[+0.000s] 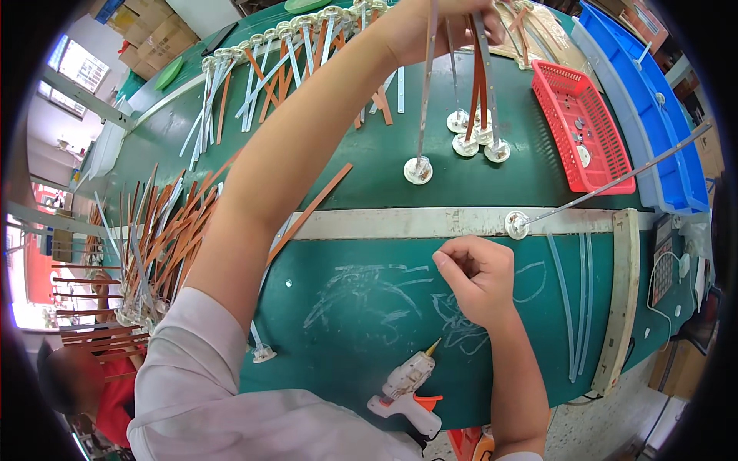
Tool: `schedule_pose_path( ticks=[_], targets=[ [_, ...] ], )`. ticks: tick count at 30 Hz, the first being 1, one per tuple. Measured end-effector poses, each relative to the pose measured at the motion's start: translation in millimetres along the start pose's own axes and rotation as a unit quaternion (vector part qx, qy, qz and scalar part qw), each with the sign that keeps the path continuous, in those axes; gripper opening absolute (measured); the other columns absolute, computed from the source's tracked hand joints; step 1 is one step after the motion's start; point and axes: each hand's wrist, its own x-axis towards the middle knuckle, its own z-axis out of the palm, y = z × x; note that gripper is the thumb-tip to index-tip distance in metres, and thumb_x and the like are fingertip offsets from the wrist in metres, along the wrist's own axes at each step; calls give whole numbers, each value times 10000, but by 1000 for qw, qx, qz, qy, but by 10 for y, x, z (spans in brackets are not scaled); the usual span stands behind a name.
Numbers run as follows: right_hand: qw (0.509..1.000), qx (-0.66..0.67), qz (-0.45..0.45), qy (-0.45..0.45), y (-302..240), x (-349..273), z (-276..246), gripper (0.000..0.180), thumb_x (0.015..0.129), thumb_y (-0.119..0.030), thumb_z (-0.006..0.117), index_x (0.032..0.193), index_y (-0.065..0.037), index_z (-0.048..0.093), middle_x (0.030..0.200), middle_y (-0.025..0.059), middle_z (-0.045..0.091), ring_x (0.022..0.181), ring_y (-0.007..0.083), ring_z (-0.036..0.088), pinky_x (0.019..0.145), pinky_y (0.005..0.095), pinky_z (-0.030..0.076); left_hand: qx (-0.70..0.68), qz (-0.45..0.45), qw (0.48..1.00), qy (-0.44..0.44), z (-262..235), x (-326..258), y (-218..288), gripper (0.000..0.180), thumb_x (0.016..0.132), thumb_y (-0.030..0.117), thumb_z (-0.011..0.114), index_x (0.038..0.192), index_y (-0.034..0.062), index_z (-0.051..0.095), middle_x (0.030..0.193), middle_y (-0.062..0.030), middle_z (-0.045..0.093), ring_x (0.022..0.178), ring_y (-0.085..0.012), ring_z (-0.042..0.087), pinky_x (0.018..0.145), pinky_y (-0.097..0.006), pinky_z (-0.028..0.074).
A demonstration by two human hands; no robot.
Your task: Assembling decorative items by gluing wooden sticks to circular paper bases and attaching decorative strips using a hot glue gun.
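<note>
Reaching far across the green table (384, 169), the left hand (438, 27) grips a bundle of thin rods (477, 84) near their tops; their long axes run back toward the person, round white discs (465, 144) hanging lowest. Nearer, the right hand (477, 276) rests curled shut, apparently empty, beside a glue gun (407, 388) and red basket (584, 127)

A green worktable (369, 307) stands by bright windows (77, 73) and stacked cardboard boxes (154, 34).
</note>
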Motion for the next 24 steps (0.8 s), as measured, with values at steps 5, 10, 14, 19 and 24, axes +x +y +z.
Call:
schedule_pose_path(
  ticks=[5,10,14,19,24],
  targets=[
    [1000,-10,-1,-5,-7,-3,7,47,890,40,699,855,30,669,688,-6,614,588,20,506,510,187,370,-73,31,996,-36,-72,-87,182,806,930,763,418,1220,33,598,671,-57,528,701,-214,558,801,-407,479],
    [1000,0,4,13,-10,-8,1,54,864,1,724,836,6,678,660,6,626,550,33,511,500,200,384,-45,90,994,-39,62,-194,233,1387,528,1040,485,1475,29,407,1007,-141,675,947,-252,654,915,-391,493],
    [1000,-9,-7,4,-48,9,3,54,886,15,712,850,22,673,683,-9,619,583,18,514,512,185,390,186,97,978,-2,207,-368,482,1240,601,530,961,1556,96,299,1097,-117,672,1002,-193,662,853,-340,528],
    [1000,5,3,10,-35,3,19,53,886,12,713,851,24,675,687,-5,625,591,18,526,521,182,404,414,170,894,-29,426,-406,564,781,821,-20,780,1484,64,375,875,-20,663,817,-113,636,757,-281,511],
    [1000,11,3,11,-45,6,39,52,882,4,719,855,29,682,698,2,641,599,22,545,534,182,430,280,4,955,98,617,-432,520,733,845,17,759,1475,41,385,884,-24,663,850,-117,637,766,-286,502]
  ],
)
